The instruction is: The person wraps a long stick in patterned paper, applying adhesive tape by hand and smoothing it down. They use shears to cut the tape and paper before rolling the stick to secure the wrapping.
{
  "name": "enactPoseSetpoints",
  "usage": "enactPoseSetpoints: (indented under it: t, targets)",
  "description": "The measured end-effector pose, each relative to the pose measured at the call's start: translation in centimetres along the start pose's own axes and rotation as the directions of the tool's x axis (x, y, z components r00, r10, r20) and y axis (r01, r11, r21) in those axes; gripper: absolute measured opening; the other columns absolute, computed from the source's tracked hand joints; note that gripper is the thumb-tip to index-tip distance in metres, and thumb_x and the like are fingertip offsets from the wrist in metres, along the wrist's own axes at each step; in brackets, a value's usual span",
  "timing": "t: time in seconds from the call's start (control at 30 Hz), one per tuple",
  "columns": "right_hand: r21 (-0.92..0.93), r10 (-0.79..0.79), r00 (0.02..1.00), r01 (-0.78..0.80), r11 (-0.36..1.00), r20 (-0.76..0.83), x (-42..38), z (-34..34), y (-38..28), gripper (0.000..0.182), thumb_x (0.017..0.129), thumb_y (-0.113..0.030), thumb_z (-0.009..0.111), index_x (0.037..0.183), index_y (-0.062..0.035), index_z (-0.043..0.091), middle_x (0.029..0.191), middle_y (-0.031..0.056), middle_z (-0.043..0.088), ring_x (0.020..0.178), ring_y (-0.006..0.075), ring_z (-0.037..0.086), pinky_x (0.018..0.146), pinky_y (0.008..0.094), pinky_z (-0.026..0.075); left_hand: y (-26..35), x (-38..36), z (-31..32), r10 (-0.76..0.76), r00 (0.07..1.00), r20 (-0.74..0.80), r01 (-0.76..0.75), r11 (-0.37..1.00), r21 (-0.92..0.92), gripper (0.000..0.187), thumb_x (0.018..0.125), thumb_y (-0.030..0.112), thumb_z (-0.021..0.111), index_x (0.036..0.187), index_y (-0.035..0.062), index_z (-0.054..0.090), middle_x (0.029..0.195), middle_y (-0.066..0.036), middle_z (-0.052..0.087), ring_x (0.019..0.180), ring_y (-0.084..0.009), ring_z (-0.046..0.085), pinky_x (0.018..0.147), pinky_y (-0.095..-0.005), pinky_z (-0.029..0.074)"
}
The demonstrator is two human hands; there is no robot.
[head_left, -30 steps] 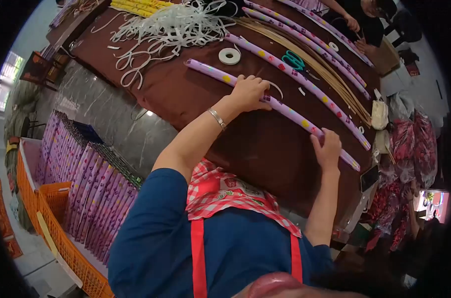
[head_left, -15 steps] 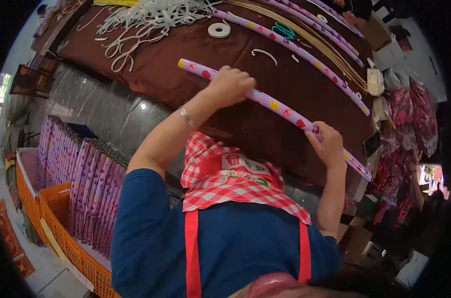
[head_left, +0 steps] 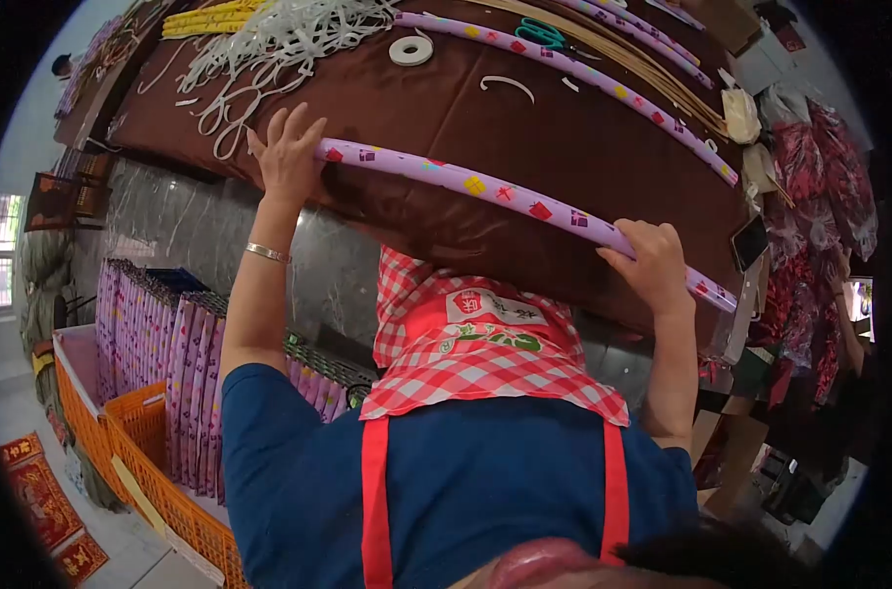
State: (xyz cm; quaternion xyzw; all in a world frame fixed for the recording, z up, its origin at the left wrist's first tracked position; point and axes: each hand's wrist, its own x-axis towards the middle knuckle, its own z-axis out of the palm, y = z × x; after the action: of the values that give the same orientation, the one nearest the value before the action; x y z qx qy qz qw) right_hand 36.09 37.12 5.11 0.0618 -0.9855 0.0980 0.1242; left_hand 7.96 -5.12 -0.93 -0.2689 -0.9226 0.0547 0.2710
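A long purple patterned tube (head_left: pixel 475 185) lies slanting across the front of the brown-covered table (head_left: pixel 406 98). My left hand (head_left: pixel 289 157) is at its left end, palm against the end, with the fingers spread. Near the right end, my right hand (head_left: pixel 652 257) is wrapped round the tube. Behind it lies a second purple patterned tube (head_left: pixel 573 74), with green-handled scissors (head_left: pixel 540 33) beside it. A white tape roll (head_left: pixel 410 50) and a short curved white strip (head_left: pixel 508 83) rest between the two tubes.
Tangled white strips (head_left: pixel 269 49) and yellow tubes (head_left: pixel 205 20) are at the back left. A phone (head_left: pixel 749 242) lies at the right edge. Orange crates (head_left: pixel 161 491) with upright purple tubes (head_left: pixel 195 393) stand lower left. Bagged red items (head_left: pixel 799 206) hang at the right.
My left hand has slid left from the tube's upper part to its left end, and its fingers have opened. My right hand still holds the tube near the right. The view has shifted slightly.
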Motion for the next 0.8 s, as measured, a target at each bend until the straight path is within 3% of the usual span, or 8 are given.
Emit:
enactPoseSetpoints:
  t: [0.1,0.17,0.33,0.5,0.63,0.7,0.73,0.8]
  targets:
    - [-0.032,-0.029,0.999,0.027,0.999,-0.040,0.3,0.1,-0.3,0.032,0.072,-0.028,0.078,0.092,-0.0085,0.063,0.076,0.0064,0.062,0.073,0.0258,0.060,0.064,0.0393,0.039,0.4,0.2,0.3,-0.051,0.999,-0.018,0.053,0.993,0.110,0.044,0.078,0.017,0.066,0.120,0.0288,0.062,0.146,-0.002,0.041,0.137,-0.0274,0.034,0.102,-0.0728,0.022]
    - [-0.058,-0.012,0.998,0.009,0.998,-0.065,0.0,0.1,0.1,0.032,0.072,-0.027,0.078,0.092,-0.0085,0.063,0.076,0.0059,0.062,0.073,0.0259,0.060,0.064,0.0395,0.039,1.9,0.4,-0.1,-0.079,0.997,-0.010,0.080,0.994,0.074,0.042,0.081,0.015,0.061,0.121,0.0269,0.061,0.149,-0.004,0.037,0.140,-0.0299,0.030,0.101,-0.0749,0.021]
    - [-0.088,-0.015,0.997,0.009,0.996,-0.071,0.3,0.2,0.2,0.033,0.072,-0.027,0.078,0.094,-0.0089,0.062,0.077,0.0058,0.061,0.073,0.0262,0.059,0.065,0.0392,0.039,10.3,0.6,-2.4,0.064,0.995,-0.077,-0.080,0.972,-0.222,0.039,0.080,0.015,0.062,0.118,0.0213,0.064,0.150,-0.006,0.036,0.141,-0.0314,0.028,0.100,-0.0752,0.021]
    - [-0.095,-0.007,0.997,0.000,0.995,-0.073,0.5,0.9,0.3,0.032,0.072,-0.027,0.078,0.094,-0.0088,0.062,0.077,0.0058,0.061,0.074,0.0262,0.059,0.066,0.0389,0.039,19.3,0.5,-3.4,0.052,0.975,-0.214,-0.137,0.903,-0.407,0.039,0.076,0.017,0.067,0.115,0.0203,0.065,0.141,-0.004,0.048,0.135,-0.0300,0.038,0.101,-0.0726,0.024]
    - [-0.066,0.024,0.996,-0.030,0.997,-0.085,-0.4,1.7,0.9,0.032,0.073,-0.027,0.078,0.094,-0.0084,0.063,0.078,0.0056,0.062,0.075,0.0256,0.060,0.066,0.0386,0.040,17.9,0.5,-2.8,0.085,0.968,-0.237,-0.179,0.893,-0.412,0.049,0.072,0.027,0.075,0.120,0.0220,0.062,0.143,-0.004,0.045,0.136,-0.0295,0.037,0.100,-0.0720,0.026]
    - [-0.043,0.031,0.995,-0.035,0.998,-0.092,-0.8,1.8,1.3,0.031,0.073,-0.027,0.078,0.094,-0.0083,0.063,0.078,0.0056,0.062,0.075,0.0255,0.060,0.066,0.0385,0.040,14.7,0.3,-2.6,0.082,0.993,-0.091,-0.110,0.920,-0.375,0.053,0.071,0.031,0.076,0.121,0.0236,0.062,0.145,-0.004,0.043,0.137,-0.0295,0.035,0.099,-0.0724,0.027]
    - [-0.050,0.049,0.996,-0.053,0.997,-0.076,-1.0,1.9,1.4,0.032,0.074,-0.027,0.077,0.095,-0.0078,0.063,0.081,0.0060,0.064,0.076,0.0256,0.061,0.067,0.0383,0.040,12.4,0.0,-1.5,0.069,0.990,-0.123,-0.106,0.939,-0.326,0.056,0.072,0.036,0.077,0.124,0.0246,0.060,0.145,-0.004,0.043,0.137,-0.0296,0.035,0.097,-0.0729,0.028]
    - [-0.046,0.076,0.995,-0.079,0.996,-0.062,-1.1,2.2,1.6,0.033,0.074,-0.028,0.077,0.096,-0.0073,0.064,0.084,0.0064,0.065,0.077,0.0258,0.061,0.069,0.0382,0.040,8.4,-0.2,-0.5,-0.002,1.000,-0.020,-0.001,0.986,-0.167,0.056,0.075,0.039,0.075,0.126,0.0241,0.059,0.145,-0.005,0.043,0.137,-0.0303,0.035,0.097,-0.0735,0.028]
